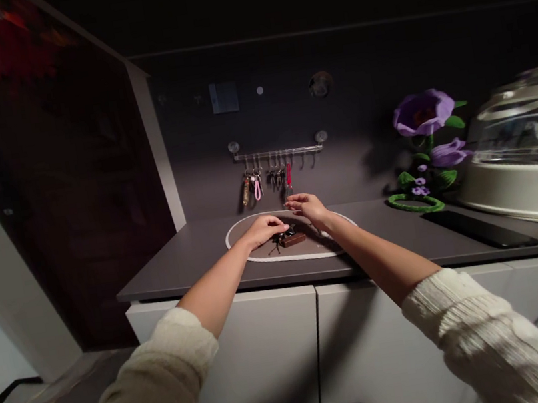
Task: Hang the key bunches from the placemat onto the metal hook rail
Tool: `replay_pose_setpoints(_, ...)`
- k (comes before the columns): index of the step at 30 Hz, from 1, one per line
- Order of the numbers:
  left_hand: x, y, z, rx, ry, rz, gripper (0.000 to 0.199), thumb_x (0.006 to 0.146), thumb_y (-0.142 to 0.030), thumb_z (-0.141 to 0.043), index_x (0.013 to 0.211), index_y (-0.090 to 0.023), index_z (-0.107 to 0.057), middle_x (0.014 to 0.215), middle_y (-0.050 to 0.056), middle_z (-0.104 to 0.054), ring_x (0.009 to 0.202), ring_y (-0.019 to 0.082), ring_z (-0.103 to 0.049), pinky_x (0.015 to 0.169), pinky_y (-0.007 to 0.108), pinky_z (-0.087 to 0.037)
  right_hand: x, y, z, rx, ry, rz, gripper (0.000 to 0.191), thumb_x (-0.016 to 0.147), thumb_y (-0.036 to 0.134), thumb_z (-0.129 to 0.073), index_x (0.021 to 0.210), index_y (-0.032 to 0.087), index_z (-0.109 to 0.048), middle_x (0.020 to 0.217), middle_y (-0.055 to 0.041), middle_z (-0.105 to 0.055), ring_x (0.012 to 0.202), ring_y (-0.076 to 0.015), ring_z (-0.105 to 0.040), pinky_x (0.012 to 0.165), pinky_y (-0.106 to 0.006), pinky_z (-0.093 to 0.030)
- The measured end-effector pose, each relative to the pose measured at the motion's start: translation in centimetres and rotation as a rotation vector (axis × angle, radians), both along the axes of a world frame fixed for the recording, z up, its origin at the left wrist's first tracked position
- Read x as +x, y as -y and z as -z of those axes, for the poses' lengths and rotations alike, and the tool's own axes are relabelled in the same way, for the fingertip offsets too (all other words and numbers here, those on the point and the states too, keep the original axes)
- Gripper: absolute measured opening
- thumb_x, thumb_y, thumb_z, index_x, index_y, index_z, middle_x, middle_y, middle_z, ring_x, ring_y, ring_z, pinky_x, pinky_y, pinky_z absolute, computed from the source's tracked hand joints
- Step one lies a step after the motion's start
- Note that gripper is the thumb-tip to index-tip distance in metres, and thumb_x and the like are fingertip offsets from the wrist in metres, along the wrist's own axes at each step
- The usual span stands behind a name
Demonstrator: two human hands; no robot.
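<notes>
My left hand is over an oval mat with a pale rim, its fingers pinched on something dark that I cannot make out, among small dark items. Beside it on the mat lies a brown block-like object. My right hand is raised above the back of the mat, fingers pinched together just below a red key strap; whatever is between them is too small to name. Other keys, a pink loop and a tan key fob hang from the hooks of a clear rail.
On the right of the grey counter stand purple flowers with a green ring base, a dark flat phone-like slab and a large white appliance. A dark door is at the left. White cabinets are below.
</notes>
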State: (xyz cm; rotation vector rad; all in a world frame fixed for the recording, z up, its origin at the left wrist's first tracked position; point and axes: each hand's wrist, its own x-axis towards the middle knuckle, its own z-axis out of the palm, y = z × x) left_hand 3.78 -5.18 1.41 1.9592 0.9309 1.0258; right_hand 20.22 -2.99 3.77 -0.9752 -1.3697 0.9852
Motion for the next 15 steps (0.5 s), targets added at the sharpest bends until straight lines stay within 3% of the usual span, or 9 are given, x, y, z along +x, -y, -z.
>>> replay_pose_setpoints(6, -0.1, -0.5, 0.2, 0.007, -0.035, -0.028, 0.023, 0.06, -0.033, -0.065, 0.069, -0.012, -0.064, 0.062, 0.0, -0.059, 0.056, 0.009, -0.047, 0.057, 0.023, -0.035, -0.1, 1.2, 1.4, 0.032, 0.068, -0.005, 0.011, 0.072, 0.009, -0.056, 0.081, 0.014, -0.058, 0.079, -0.0054, -0.065, 0.07, -0.0101, -0.06, 0.071, -0.025, -0.047)
replay_pose_setpoints(15, -0.4, -0.9, 0.4, 0.003, -0.01, -0.004, 0.017, 0.06, -0.026, -0.064, 0.068, -0.012, -0.064, 0.068, 0.002, -0.062, 0.064, 0.01, -0.053, 0.066, 0.025, -0.039, 0.2, 0.1, 3.1, 0.176, 0.422, 0.049, 0.01, 0.071, 0.018, -0.057, 0.079, 0.014, -0.061, 0.077, -0.0043, -0.066, 0.071, -0.0119, -0.059, 0.074, -0.026, -0.045)
